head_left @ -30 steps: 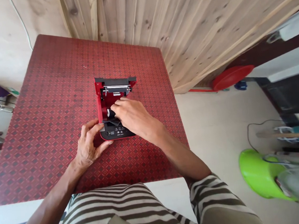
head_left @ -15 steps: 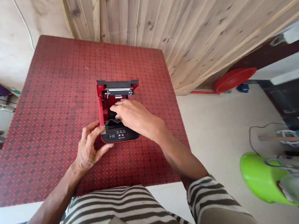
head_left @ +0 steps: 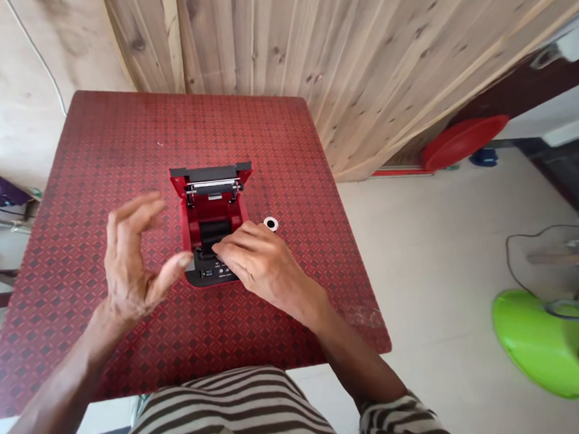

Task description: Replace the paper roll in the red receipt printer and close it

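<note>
A red and black label printer (head_left: 186, 225) stands on the table with its lid (head_left: 210, 170) raised. Inside its red bay lies a black roll (head_left: 215, 231), and a dark strip leads from it toward the front panel. My right hand (head_left: 262, 256) reaches over the right front of the printer, thumb and fingers pinched together at that strip. It covers part of the button panel (head_left: 208, 274). My left hand (head_left: 135, 259) hovers left of the printer, fingers spread and slightly blurred, holding nothing. Its thumb tip is close to the printer's front left corner.
A small white ring-shaped roll with a dark centre (head_left: 271, 224) lies right of the printer. The red patterned table (head_left: 113, 144) meets a wooden plank wall (head_left: 255, 39) at the back. A green bucket (head_left: 535, 345) and a red basin (head_left: 464, 142) are off to the right.
My left hand has let go of the printer's left side and opened. My right hand has drawn back from the bay to its front edge, uncovering the black roll. The white ring now shows.
</note>
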`<control>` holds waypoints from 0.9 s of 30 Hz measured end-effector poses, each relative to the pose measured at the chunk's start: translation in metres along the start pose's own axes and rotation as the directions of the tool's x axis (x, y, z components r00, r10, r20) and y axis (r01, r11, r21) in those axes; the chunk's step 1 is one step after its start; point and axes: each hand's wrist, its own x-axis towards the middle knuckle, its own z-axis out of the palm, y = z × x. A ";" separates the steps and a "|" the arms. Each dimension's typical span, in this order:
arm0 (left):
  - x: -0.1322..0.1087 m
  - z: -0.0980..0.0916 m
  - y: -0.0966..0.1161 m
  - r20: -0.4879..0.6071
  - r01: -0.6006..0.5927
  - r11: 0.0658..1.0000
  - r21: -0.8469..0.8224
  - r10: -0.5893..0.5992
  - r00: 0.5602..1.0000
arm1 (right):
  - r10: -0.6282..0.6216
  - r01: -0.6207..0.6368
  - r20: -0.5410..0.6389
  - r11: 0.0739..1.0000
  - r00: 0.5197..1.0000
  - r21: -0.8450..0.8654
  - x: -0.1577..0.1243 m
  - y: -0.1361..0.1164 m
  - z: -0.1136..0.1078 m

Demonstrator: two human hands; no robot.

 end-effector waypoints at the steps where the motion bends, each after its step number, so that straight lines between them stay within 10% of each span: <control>1: 0.016 0.002 -0.004 -0.005 -0.051 0.998 0.039 0.051 0.999 | -0.008 0.007 -0.029 0.999 1.000 -0.043 -0.002 -0.001 0.002; 7: 0.065 0.020 -0.019 0.237 -0.088 0.994 0.070 0.070 0.969 | -0.025 -0.020 -0.246 0.984 0.969 -0.179 -0.015 -0.010 0.013; 16: -0.010 0.013 -0.010 0.332 -0.233 0.972 -0.023 0.227 0.916 | -0.017 -0.022 -0.232 0.986 0.973 -0.163 -0.024 -0.014 0.024; 27: -0.020 0.026 -0.014 0.247 -0.278 0.961 0.002 0.269 0.931 | 0.047 -0.067 -0.208 0.994 0.977 -0.089 -0.025 -0.017 0.018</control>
